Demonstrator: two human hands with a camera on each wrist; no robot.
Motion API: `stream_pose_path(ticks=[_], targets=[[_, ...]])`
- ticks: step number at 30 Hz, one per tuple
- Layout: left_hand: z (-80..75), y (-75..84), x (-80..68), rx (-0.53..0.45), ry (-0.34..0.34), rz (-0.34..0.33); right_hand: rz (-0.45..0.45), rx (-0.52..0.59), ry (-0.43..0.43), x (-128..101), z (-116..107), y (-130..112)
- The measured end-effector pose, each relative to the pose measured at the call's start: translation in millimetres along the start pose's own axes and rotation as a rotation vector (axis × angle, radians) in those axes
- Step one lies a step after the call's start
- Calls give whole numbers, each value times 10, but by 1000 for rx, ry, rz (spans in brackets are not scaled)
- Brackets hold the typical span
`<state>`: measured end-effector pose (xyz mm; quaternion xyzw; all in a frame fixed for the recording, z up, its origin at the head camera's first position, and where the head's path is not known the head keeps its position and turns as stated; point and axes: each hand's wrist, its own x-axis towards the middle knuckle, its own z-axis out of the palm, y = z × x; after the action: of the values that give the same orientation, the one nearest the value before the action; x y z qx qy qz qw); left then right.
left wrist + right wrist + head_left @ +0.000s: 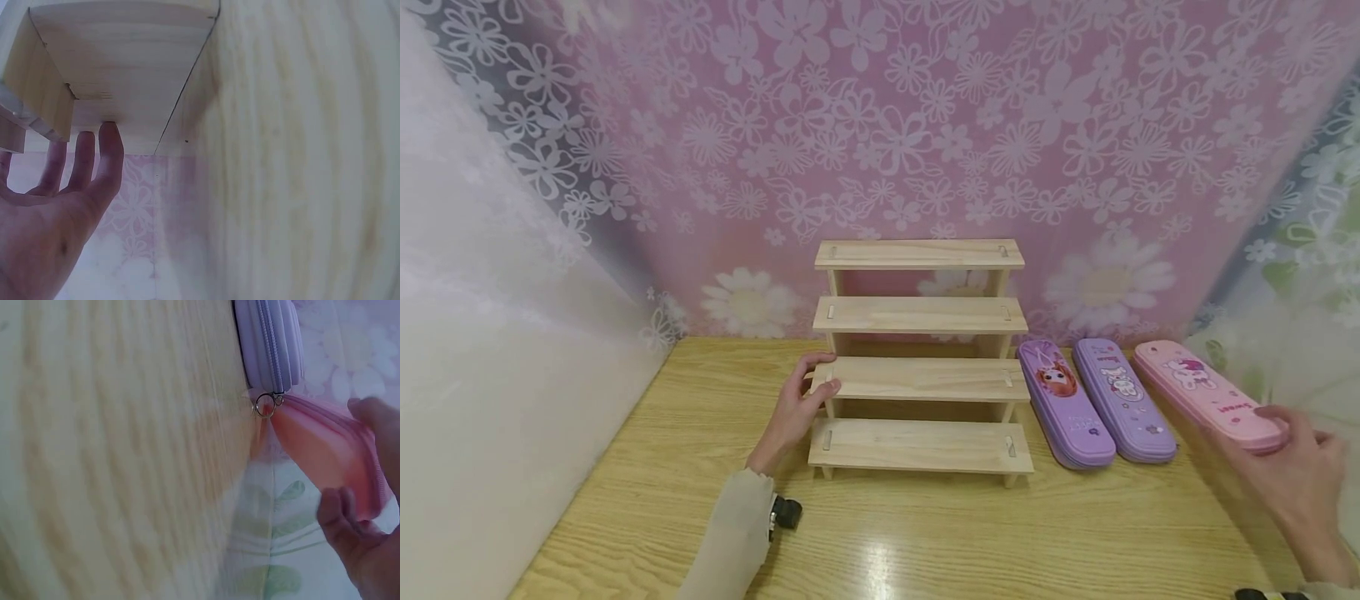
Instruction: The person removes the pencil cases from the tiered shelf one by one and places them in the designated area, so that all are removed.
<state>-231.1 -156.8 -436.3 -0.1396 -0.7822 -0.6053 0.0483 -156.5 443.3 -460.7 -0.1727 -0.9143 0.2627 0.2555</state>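
Observation:
A four-tier wooden display rack stands on the table. My left hand grips the left end of its second tier from the bottom, thumb on the board's top. In the left wrist view the fingers of my left hand reach up against the pale wood. At the right, my right hand pinches the near end of a pink pencil case with a bunny print. The right wrist view shows that pink case tilted, its near end off the table, between thumb and fingers of my right hand.
Two purple pencil cases lie side by side right of the rack: one with a doll picture, one with a white cartoon print. A pink floral curtain hangs behind the wood-grain table, with pale sheeting at the left.

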Motion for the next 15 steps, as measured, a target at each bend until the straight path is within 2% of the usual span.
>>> stream_pose_path(ticks=[5, 15], targets=[[8, 8, -3, 13, 4, 14, 2, -41, -166, -22, 8, 76], [10, 12, -5, 18, 13, 27, -8, -91, -255, 28, 38, 203]])
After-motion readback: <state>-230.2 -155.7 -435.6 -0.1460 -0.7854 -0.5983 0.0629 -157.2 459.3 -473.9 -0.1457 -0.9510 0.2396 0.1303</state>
